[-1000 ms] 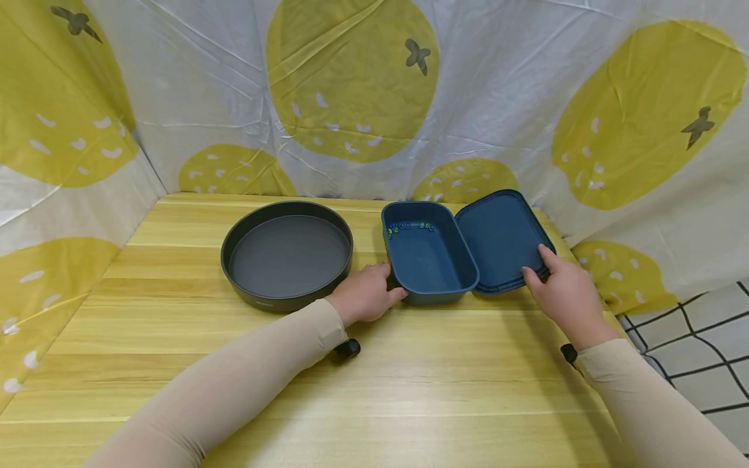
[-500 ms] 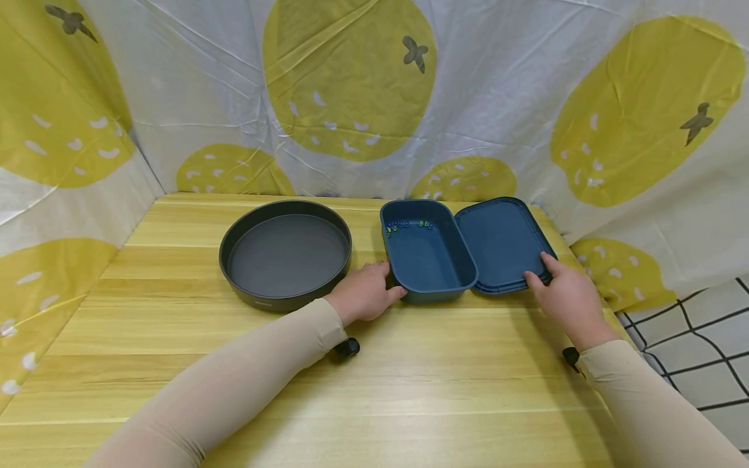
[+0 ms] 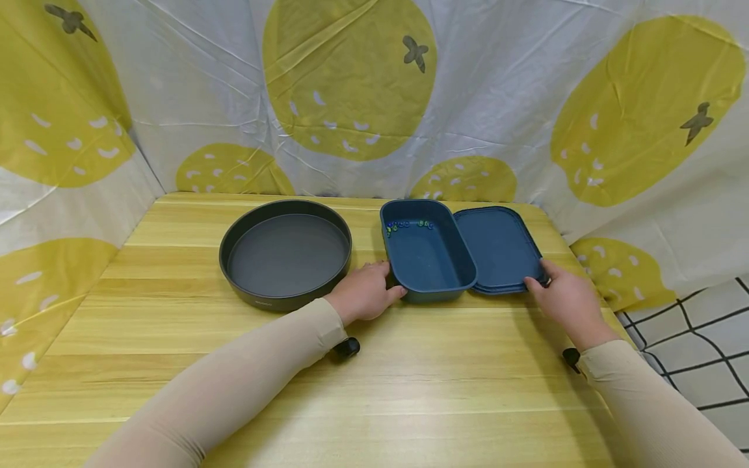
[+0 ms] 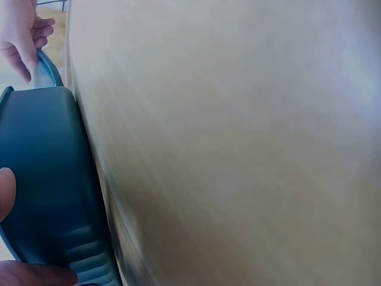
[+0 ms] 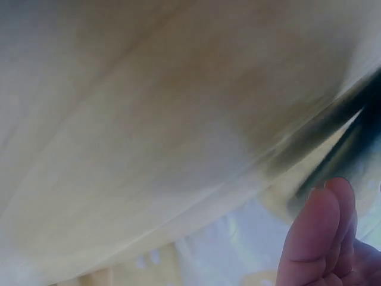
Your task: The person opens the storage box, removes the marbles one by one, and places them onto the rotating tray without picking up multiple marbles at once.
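Observation:
A deep blue rectangular food container point(image 3: 433, 263) stands uncovered on the table, several small shiny blue and green beads point(image 3: 425, 224) lying along its far and left sides. My left hand point(image 3: 364, 292) holds its near left corner, thumb on the near wall and fingers along the left side; in the left wrist view the thumb point(image 4: 6, 193) shows against the wall. Right of the container, its matching lid point(image 3: 497, 247) lies low over the table. My right hand point(image 3: 564, 299) pinches the lid's near right corner between thumb and fingers, the fingers partly hidden beyond the edge.
A round dark grey pan point(image 3: 287, 257) stands left of the container, close to my left hand. The wooden table point(image 3: 374, 383) reaches back to a hanging white and yellow patterned cloth point(image 3: 497, 78). A black grid-patterned white cloth point(image 3: 702, 351) hangs beyond the right edge.
The lid's far side has come down and the lid now lies flatter, with my right hand still on its corner. My left hand and the container stay put.

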